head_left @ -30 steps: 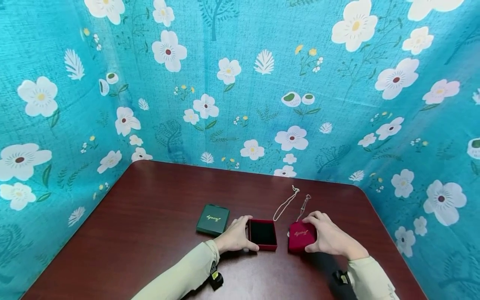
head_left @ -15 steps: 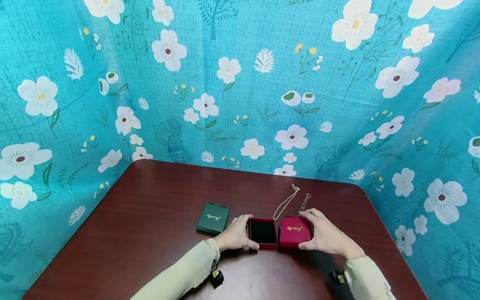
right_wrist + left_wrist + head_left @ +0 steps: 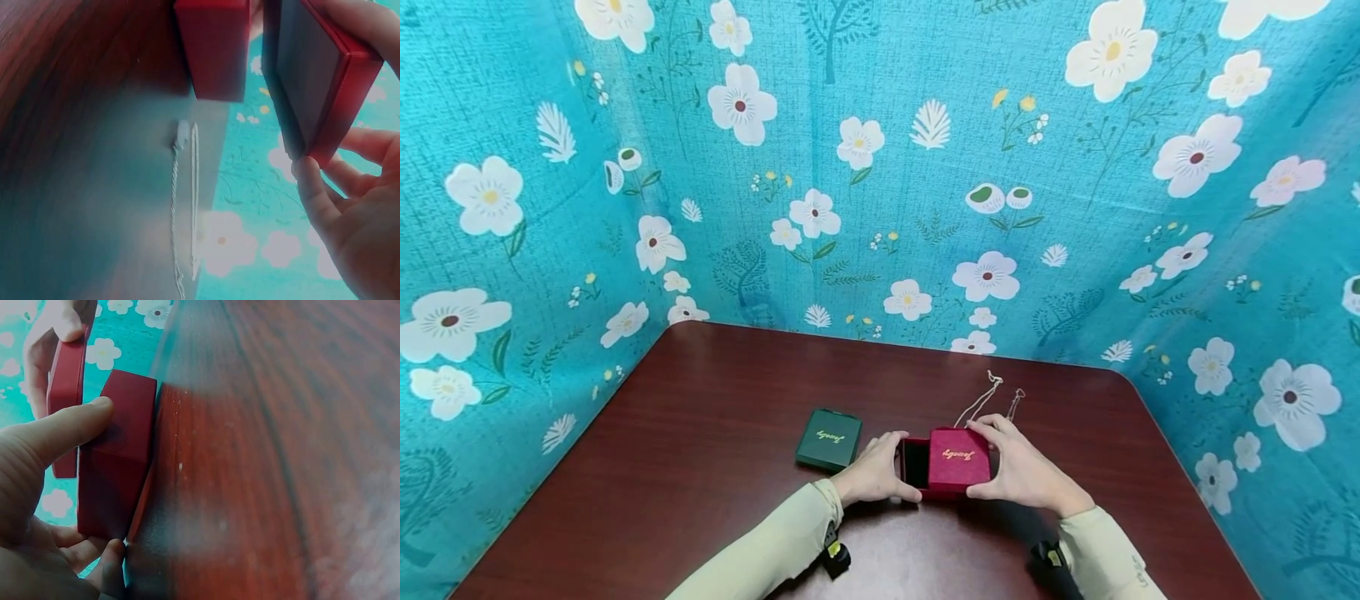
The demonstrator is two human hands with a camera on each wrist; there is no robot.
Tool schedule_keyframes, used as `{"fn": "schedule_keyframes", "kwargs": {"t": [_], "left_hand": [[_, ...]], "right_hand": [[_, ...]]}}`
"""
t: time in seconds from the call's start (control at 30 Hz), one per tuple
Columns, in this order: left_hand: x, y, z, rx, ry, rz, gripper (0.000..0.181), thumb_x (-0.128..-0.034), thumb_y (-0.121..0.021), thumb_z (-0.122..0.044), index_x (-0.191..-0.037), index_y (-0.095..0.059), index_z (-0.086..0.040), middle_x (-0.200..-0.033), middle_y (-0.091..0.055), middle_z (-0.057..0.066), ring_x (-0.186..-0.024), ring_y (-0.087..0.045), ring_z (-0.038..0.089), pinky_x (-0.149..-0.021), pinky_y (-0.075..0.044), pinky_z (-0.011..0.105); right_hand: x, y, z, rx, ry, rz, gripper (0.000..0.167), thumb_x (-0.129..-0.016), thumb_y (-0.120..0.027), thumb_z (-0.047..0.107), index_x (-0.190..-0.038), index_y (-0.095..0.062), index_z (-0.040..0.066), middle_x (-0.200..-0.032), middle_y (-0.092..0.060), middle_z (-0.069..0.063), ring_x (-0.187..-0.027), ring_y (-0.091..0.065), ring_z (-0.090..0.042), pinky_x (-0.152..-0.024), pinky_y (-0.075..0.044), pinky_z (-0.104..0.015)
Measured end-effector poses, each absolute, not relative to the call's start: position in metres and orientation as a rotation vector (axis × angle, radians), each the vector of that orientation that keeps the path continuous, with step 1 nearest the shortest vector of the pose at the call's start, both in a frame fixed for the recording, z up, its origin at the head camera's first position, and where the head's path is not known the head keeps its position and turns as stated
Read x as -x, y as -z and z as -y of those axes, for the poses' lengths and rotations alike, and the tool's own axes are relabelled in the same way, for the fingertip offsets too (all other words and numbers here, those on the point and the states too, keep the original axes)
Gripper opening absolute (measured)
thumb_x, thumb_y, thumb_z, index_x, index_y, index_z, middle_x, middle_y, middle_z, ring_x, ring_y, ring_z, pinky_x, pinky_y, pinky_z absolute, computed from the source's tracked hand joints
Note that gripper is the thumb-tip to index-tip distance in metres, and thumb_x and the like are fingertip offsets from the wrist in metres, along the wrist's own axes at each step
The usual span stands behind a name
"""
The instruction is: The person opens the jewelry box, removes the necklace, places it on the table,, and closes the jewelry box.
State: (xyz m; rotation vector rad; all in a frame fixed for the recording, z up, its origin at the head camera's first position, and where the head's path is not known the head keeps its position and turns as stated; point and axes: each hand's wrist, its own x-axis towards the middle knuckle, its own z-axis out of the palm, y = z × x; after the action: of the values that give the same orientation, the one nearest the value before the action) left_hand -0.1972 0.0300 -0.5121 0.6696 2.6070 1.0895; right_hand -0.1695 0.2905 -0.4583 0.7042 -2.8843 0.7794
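My left hand (image 3: 874, 472) grips the left side of a red jewelry box base (image 3: 115, 481) with a black inside, thumb on the near wall and fingers behind. The base sits on the table. In my right hand (image 3: 1022, 467) is the matching red lid (image 3: 958, 458) with gold lettering, pinched between thumb and fingers. It hangs above the base, covering its right part, while a black strip stays visible at the left. In the left wrist view a gap separates lid and base. The right wrist view shows the lid's hollow underside (image 3: 306, 75).
Behind the lid lie two thin chain necklaces, a pale one (image 3: 976, 404) and a silver one (image 3: 1015, 405), each partly hidden. A closed green jewelry box (image 3: 829, 439) stands left of my left hand. Floral blue cloth (image 3: 865, 208) hangs around the dark wooden table (image 3: 737, 400).
My right hand has carried the red lid leftward from beside the base to over its right part, and the lid is raised. My left hand keeps its grip on the base.
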Motion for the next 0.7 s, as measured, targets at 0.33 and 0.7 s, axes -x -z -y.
{"fn": "schedule_keyframes", "kwargs": {"t": [0.33,0.7], "left_hand": [[0.198,0.512,-0.034,-0.681,-1.108,-2.611,0.099,-0.0588,-0.088,-0.039,-0.139,-0.04,-0.006,-0.128,-0.049,0.004,-0.114,-0.043,0.023,-0.094,-0.04,0.037],[0.197,0.513,-0.031,-0.711,-1.074,-2.628,0.107,-0.0577,-0.089,-0.038,-0.142,-0.033,-0.005,-0.133,-0.046,0.008,-0.119,-0.042,0.028,-0.097,-0.038,0.041]], "right_hand": [[0.176,0.472,-0.279,-0.783,-0.897,2.829,0.096,-0.057,-0.086,0.051,-0.133,-0.051,0.004,-0.122,-0.043,0.005,-0.105,-0.046,-0.011,-0.082,-0.05,-0.034],[0.181,0.479,-0.271,-0.803,-0.93,2.805,0.095,-0.058,-0.086,0.051,-0.134,-0.051,0.005,-0.123,-0.044,0.003,-0.101,-0.049,-0.012,-0.082,-0.05,-0.035]]}}
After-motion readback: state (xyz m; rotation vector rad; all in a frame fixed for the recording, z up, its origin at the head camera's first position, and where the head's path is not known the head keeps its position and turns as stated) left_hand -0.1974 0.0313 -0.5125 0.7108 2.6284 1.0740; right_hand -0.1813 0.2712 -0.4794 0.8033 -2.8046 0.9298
